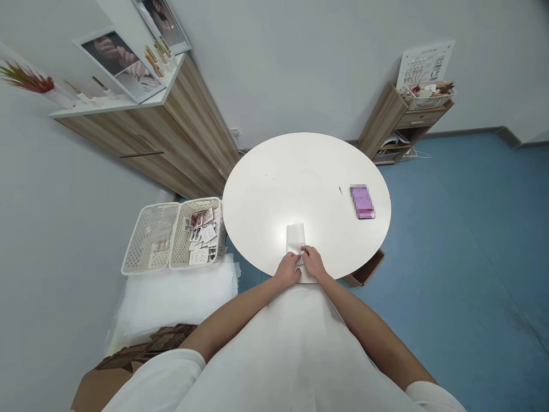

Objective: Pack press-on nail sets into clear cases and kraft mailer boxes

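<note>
A white, flat, folded sheet point(295, 236), perhaps paper or thin foam, lies near the front edge of the round white table point(266, 194). My left hand point(288, 270) is at the sheet's lower left, its fingers closed on the near end. From the right, my right hand point(313, 262) grips the same end, with thumb and fingertips close to those of the left. Part of the near end is hidden under my fingers, so I cannot tell whether something is inside it.
A purple blurred item point(362, 201) lies on the table's right, with a tiny dark object point(340, 190) beside it. At left stand a basket of cards point(182, 257) and another basket point(131, 252), near white sheeting point(180, 297). A cardboard box point(372, 269) sits below the table.
</note>
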A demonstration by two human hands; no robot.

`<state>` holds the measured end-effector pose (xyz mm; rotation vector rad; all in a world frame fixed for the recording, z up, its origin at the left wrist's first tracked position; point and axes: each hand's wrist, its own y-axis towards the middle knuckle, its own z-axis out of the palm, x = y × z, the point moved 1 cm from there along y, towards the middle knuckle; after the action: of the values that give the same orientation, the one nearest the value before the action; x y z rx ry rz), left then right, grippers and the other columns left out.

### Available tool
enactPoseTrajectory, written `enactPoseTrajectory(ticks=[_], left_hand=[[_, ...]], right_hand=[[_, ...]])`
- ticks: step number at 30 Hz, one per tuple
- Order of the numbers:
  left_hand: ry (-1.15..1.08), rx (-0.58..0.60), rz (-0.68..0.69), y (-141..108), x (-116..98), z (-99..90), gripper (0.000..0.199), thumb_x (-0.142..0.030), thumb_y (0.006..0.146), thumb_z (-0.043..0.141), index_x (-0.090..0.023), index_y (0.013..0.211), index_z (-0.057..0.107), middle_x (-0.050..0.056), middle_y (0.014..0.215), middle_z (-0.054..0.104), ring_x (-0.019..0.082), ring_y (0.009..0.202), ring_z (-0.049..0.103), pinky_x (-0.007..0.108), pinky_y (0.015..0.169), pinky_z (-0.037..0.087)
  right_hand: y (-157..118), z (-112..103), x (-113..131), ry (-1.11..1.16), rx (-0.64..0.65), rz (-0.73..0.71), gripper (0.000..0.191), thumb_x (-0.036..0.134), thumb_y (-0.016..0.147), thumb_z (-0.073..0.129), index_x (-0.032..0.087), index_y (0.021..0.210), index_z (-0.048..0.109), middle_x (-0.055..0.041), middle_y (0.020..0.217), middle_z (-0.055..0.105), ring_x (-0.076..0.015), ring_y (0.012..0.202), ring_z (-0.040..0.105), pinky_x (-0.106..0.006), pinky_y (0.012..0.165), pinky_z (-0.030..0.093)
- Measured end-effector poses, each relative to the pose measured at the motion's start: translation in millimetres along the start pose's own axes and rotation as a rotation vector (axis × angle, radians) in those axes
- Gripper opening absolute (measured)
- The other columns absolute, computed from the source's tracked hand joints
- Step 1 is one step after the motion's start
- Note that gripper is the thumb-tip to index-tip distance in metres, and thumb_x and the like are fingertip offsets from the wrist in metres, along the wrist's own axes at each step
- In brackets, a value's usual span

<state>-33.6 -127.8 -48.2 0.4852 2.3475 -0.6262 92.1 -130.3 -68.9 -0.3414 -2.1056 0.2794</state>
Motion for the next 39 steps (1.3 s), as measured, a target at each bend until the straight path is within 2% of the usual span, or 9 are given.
enactPoseTrajectory(ticks=[6,9,13,16,20,24,28,33,39], left_hand=[[0.053,0.006,0.155,-15,4,0.0,0.038,-0.023,0.072,0.049,-0.018,0.109,0.051,0.009,0.104,0.051,0.021,0.098,0.047,0.035,0.087,0.041],[0.115,-0.071,0.116,-9,10,-5.3,0.035,-0.023,0.080,0.039,-0.019,0.114,0.047,0.010,0.116,0.048,0.022,0.107,0.044,0.038,0.092,0.037],[0.290,-0.105,0.083,5,13,-8.1,0.045,-0.024,0.079,0.044,-0.023,0.123,0.038,0.009,0.134,0.032,0.027,0.122,0.029,0.044,0.097,0.028],[0.349,-0.070,0.100,10,13,-7.0,0.047,-0.024,0.078,0.046,-0.024,0.125,0.036,0.009,0.136,0.030,0.027,0.123,0.027,0.044,0.100,0.023],[0.349,-0.056,0.082,12,13,-8.9,0.047,-0.027,0.078,0.045,-0.024,0.125,0.035,0.010,0.135,0.030,0.029,0.125,0.025,0.048,0.100,0.020],[0.273,-0.013,0.088,17,11,-17.7,0.047,-0.031,0.076,0.047,-0.022,0.121,0.038,0.010,0.131,0.036,0.028,0.121,0.030,0.044,0.096,0.028],[0.138,0.010,0.114,18,12,-29.9,0.053,-0.036,0.072,0.052,-0.022,0.121,0.038,0.009,0.126,0.042,0.027,0.118,0.035,0.040,0.094,0.032],[-0.002,0.098,0.151,2,18,-29.5,0.073,-0.046,0.057,0.065,-0.022,0.121,0.039,0.009,0.117,0.049,0.028,0.109,0.043,0.039,0.089,0.036],[-0.088,-0.040,0.129,-3,19,-11.1,0.029,-0.031,0.074,0.051,-0.025,0.102,0.054,0.006,0.108,0.050,0.023,0.104,0.045,0.038,0.088,0.037]], right_hand=[[6,4,1,-0.066,-0.049,0.045,0.021,0.027,0.073,0.040,0.020,0.090,0.049,0.0004,0.072,0.050,-0.0154,0.066,0.049,-0.028,0.060,0.040],[8,5,-1,-0.055,-0.033,0.026,0.019,0.027,0.074,0.041,0.020,0.090,0.047,0.0006,0.072,0.050,-0.0151,0.067,0.050,-0.028,0.063,0.041],[5,-1,-2,-0.093,0.029,0.000,0.022,0.023,0.076,0.039,0.019,0.096,0.047,-0.0025,0.080,0.053,-0.0162,0.073,0.052,-0.029,0.067,0.043],[-2,-12,2,-0.227,0.044,-0.110,0.033,0.018,0.077,0.038,0.019,0.109,0.044,-0.0086,0.102,0.052,-0.0189,0.091,0.052,-0.033,0.076,0.042],[-6,-24,7,-0.459,0.163,-0.385,0.054,0.025,0.073,0.053,0.022,0.124,0.034,-0.0109,0.130,0.037,-0.0258,0.119,0.034,-0.041,0.094,0.032],[2,-24,10,-0.591,0.325,-0.461,0.079,0.019,0.061,0.066,0.018,0.129,0.026,-0.0127,0.132,0.035,-0.0284,0.117,0.036,-0.041,0.091,0.036],[8,-22,15,-0.669,0.339,-0.456,0.068,0.012,0.065,0.057,0.015,0.127,0.029,-0.0145,0.124,0.041,-0.0262,0.103,0.047,-0.039,0.084,0.041],[-5,-35,15,-0.614,0.473,-0.404,0.053,0.020,0.064,0.057,0.016,0.115,0.043,-0.0114,0.112,0.050,-0.0232,0.092,0.053,-0.035,0.077,0.043],[-9,-48,18,-0.445,0.503,-0.256,0.033,0.023,0.070,0.050,0.018,0.103,0.051,-0.0077,0.104,0.055,-0.0208,0.092,0.052,-0.031,0.079,0.041]])
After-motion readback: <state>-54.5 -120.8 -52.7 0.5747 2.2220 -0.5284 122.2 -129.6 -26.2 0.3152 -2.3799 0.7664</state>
